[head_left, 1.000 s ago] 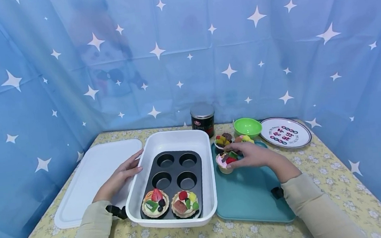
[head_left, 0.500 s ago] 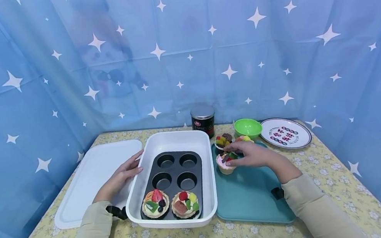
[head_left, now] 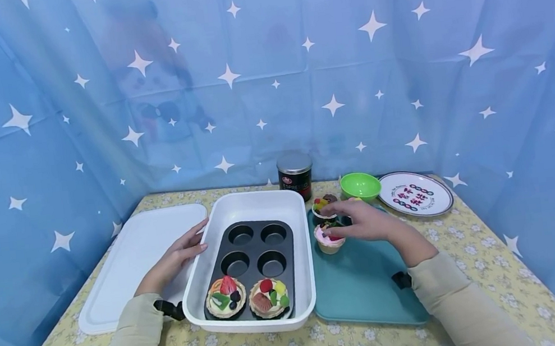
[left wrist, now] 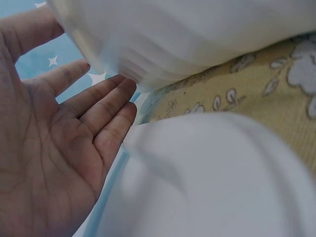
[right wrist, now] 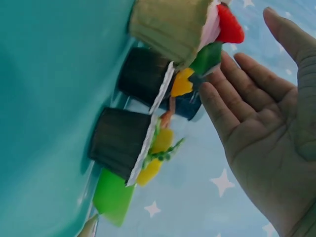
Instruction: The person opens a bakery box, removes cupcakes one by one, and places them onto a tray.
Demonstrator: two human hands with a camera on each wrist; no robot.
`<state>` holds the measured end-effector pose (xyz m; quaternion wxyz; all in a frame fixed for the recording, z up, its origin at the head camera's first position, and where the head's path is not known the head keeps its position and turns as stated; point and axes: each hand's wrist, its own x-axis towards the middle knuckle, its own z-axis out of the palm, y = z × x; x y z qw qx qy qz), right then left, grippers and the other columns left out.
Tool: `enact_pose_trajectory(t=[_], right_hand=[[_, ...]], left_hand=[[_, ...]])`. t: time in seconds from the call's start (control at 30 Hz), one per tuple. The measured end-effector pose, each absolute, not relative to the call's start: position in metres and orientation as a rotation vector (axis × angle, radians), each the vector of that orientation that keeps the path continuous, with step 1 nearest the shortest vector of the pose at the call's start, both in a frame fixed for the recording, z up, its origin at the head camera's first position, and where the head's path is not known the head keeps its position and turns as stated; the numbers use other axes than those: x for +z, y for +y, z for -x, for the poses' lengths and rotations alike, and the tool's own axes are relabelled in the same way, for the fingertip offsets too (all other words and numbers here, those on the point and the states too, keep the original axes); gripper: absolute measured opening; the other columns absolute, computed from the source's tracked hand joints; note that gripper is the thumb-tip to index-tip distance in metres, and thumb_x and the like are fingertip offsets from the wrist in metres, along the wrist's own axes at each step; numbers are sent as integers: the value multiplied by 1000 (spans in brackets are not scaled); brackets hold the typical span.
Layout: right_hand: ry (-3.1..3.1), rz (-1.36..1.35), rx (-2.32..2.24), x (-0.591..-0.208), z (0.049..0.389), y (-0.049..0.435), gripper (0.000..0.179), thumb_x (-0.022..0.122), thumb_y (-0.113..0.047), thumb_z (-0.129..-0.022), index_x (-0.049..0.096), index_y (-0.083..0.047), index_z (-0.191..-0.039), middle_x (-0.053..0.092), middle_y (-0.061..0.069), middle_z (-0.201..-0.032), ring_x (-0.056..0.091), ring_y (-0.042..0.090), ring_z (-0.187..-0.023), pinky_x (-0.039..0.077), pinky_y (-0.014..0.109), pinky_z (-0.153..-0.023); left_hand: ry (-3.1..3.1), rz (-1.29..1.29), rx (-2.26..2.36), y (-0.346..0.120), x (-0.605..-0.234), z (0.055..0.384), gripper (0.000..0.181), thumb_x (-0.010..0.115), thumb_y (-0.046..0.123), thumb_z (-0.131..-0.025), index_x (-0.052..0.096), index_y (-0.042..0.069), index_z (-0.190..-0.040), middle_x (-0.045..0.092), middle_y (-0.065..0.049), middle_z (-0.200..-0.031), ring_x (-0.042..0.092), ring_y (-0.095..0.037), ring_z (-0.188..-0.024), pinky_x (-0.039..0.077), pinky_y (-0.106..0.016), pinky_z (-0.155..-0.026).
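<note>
My left hand [head_left: 179, 255] lies along the left side of a white roasting pan [head_left: 260, 204], its fingers extended against the wall. Inside the pan is a dark muffin tin [head_left: 257, 247]; fruit tarts [head_left: 226, 298] fill its two near cups. My right hand [head_left: 368, 223] hovers over a pink-topped cupcake [head_left: 329, 243] at the teal tray's [head_left: 366, 288] left edge. In the right wrist view its fingers are extended and hold nothing, with the tips by the cupcake's toppings. Other cupcakes in black cups [right wrist: 121, 143] stand behind, partly hidden by the hand in the head view.
A white lid or board [head_left: 134, 261] lies left of the pan. At the back stand an espresso tin [head_left: 295, 177], a green bowl [head_left: 360, 186] and a patterned plate [head_left: 415, 193]. Starry blue curtains [head_left: 268, 84] surround the floral tablecloth [head_left: 336, 341].
My right hand's thumb and fingers have shifted slightly left and up over the pink-topped cupcake, which stays in place. The left hand has kept still.
</note>
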<state>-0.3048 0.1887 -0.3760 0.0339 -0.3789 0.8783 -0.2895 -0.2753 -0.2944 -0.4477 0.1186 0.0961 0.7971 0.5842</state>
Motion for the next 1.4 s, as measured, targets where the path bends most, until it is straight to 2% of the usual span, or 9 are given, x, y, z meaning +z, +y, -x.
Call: enact_pose_trajectory(t=[0.23, 0.43, 0.77, 1.07, 1.2, 1.4], right_hand=[[2668, 1246, -892, -370, 300, 172, 55, 70, -38, -96, 58, -8, -141, 61, 9, -137, 57, 28, -128, 49, 51, -100], [2627, 1357, -793, -363, 297, 145, 54, 69, -39, -96, 58, -8, -138, 61, 7, -136, 59, 27, -122, 51, 49, -98], [2481, 1420, -646, -366, 281, 101, 59, 64, -52, -96, 56, -17, -143, 56, -2, -141, 53, 18, -130, 45, 41, -106], [2354, 1510, -594, -380, 269, 82, 64, 62, -53, -96, 53, -13, -145, 55, -4, -142, 52, 13, -131, 45, 35, -106], [2302, 1548, -594, -385, 265, 76, 64, 63, -52, -97, 53, -12, -145, 58, 0, -139, 53, 14, -129, 44, 32, -106], [2246, 1557, -633, -387, 260, 73, 65, 65, -52, -95, 53, -12, -144, 60, 2, -137, 55, 10, -127, 46, 35, -106]], left_hand=[[2329, -284, 1713, -295, -450, 276, 67, 61, 39, -99, 27, 46, -157, 32, -3, -162, 30, -32, -148, 22, -62, -116], [2343, -275, 1704, -294, -449, 275, 66, 61, 41, -99, 28, 48, -156, 32, -2, -162, 30, -32, -148, 21, -63, -116], [2340, -257, 1704, -292, -447, 274, 66, 62, 42, -98, 29, 50, -155, 32, -2, -162, 31, -33, -148, 23, -63, -116], [2334, -265, 1722, -292, -446, 275, 67, 62, 37, -99, 28, 48, -156, 33, -3, -161, 32, -32, -147, 24, -61, -116], [2327, -293, 1732, -293, -447, 276, 67, 61, 36, -100, 28, 45, -157, 32, -5, -162, 31, -34, -147, 24, -61, -116], [2339, -290, 1718, -293, -447, 276, 67, 61, 38, -100, 27, 45, -158, 31, -5, -162, 31, -34, -147, 24, -62, -116]])
